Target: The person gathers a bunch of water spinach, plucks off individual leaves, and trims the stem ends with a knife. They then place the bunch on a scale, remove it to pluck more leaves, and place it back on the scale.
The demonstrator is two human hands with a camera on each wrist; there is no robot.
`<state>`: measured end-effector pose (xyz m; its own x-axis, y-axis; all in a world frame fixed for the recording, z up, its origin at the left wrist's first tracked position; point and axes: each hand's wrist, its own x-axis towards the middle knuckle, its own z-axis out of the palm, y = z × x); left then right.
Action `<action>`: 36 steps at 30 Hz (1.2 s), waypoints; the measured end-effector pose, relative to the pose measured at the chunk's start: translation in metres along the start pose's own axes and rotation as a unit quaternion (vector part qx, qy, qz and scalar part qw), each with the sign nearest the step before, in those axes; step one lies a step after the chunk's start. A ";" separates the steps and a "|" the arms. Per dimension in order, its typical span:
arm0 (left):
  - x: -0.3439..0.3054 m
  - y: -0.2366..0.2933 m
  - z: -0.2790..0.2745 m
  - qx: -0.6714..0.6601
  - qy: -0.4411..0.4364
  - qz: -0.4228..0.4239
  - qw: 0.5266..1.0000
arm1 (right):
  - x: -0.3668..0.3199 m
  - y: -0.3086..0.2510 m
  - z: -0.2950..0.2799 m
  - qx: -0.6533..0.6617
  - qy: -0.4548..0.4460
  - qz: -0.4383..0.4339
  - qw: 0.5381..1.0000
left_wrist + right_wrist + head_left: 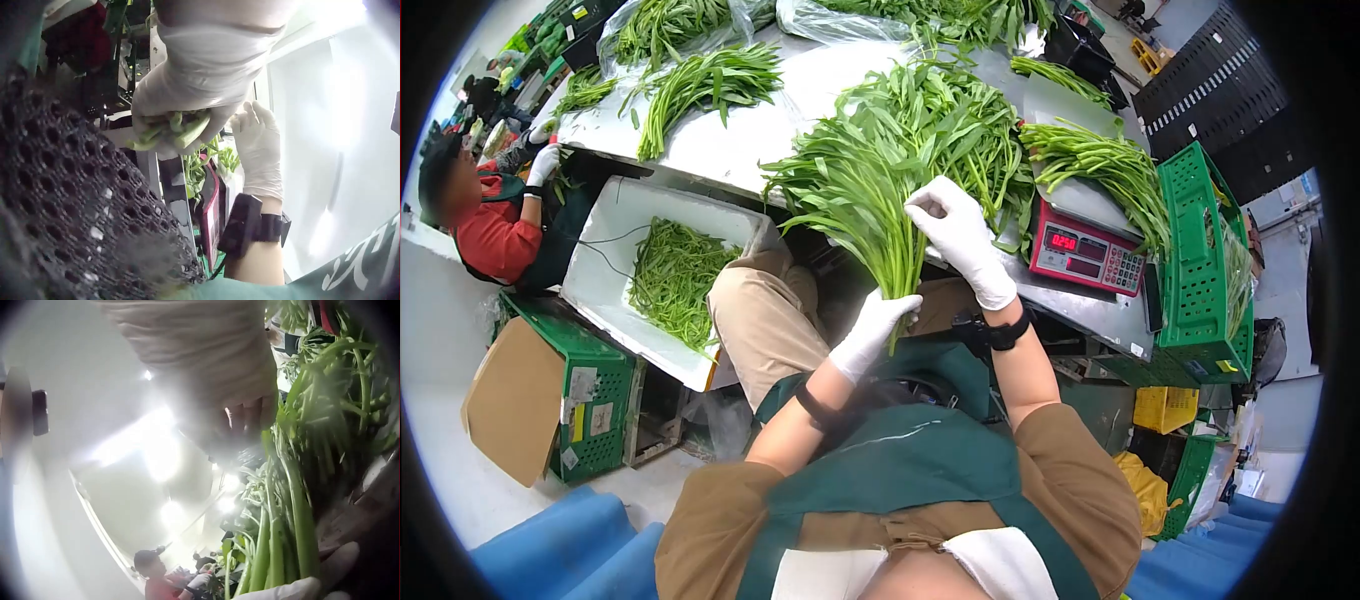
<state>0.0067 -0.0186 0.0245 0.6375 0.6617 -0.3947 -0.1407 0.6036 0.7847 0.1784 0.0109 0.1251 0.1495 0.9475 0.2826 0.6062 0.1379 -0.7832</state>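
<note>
Nearest, over my green apron [900, 450], my gloved left hand [878, 330] clenches the stem end of a bunch of leafy greens [855, 195], held upright above my lap at the steel table [810, 90] edge. My right hand [958, 232] curls against the stalks higher up; whether it pinches one I cannot tell. Only the left wrist view shows the cut ends [172, 128] poking from my fist. The head view alone shows leaves fanning out beside the red scale [1085, 255].
</note>
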 end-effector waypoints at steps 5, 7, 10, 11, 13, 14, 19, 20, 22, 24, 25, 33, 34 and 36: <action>0.000 0.004 0.005 0.024 0.004 -0.004 1.000 | -0.023 -0.001 -0.006 0.046 0.027 0.035 0.998; 0.000 0.000 0.007 0.033 0.010 -0.006 0.999 | -0.022 -0.010 -0.005 -0.055 0.044 -0.006 0.997; 0.003 -0.003 0.007 0.040 0.016 0.002 0.999 | -0.010 0.004 0.007 -0.160 0.060 -0.109 0.979; 0.002 -0.004 0.006 0.039 0.016 0.007 0.999 | -0.007 0.007 0.014 -0.124 0.066 -0.103 0.985; 0.002 -0.003 0.006 0.043 0.013 0.009 0.999 | -0.004 0.012 0.019 -0.118 0.060 -0.112 0.985; 0.002 -0.002 0.006 0.046 0.008 0.006 0.999 | -0.002 0.012 0.020 -0.115 0.058 -0.118 0.985; -0.004 0.011 0.004 -0.106 -0.096 -0.025 0.989 | -0.030 -0.015 -0.001 0.034 0.005 0.024 0.999; -0.005 0.014 0.004 -0.150 -0.119 -0.040 0.981 | -0.039 -0.012 -0.002 0.119 -0.005 0.070 0.990; -0.003 0.011 0.003 -0.172 -0.137 -0.049 0.974 | -0.057 -0.005 -0.002 0.284 -0.021 0.163 0.945; 0.004 0.004 0.001 -0.127 -0.130 -0.034 0.983 | -0.075 -0.010 -0.004 0.280 -0.047 0.147 0.948; 0.003 0.003 0.004 -0.135 -0.115 -0.019 0.984 | -0.083 -0.016 -0.006 0.245 -0.060 0.178 0.951; 0.002 0.010 0.011 -0.124 -0.080 -0.013 0.989 | -0.096 -0.057 -0.027 0.068 -0.019 -0.076 0.995; 0.001 0.009 0.009 -0.117 -0.087 -0.030 0.989 | -0.094 -0.067 -0.033 0.080 0.052 -0.103 0.990; 0.001 0.004 0.013 -0.118 -0.056 -0.029 0.991 | -0.081 -0.095 -0.036 0.183 0.282 -0.189 0.923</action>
<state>0.0162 -0.0212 0.0340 0.7280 0.5771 -0.3700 -0.2659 0.7352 0.6236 0.1367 -0.0892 0.1963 0.4268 0.5255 0.7360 0.4090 0.6137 -0.6753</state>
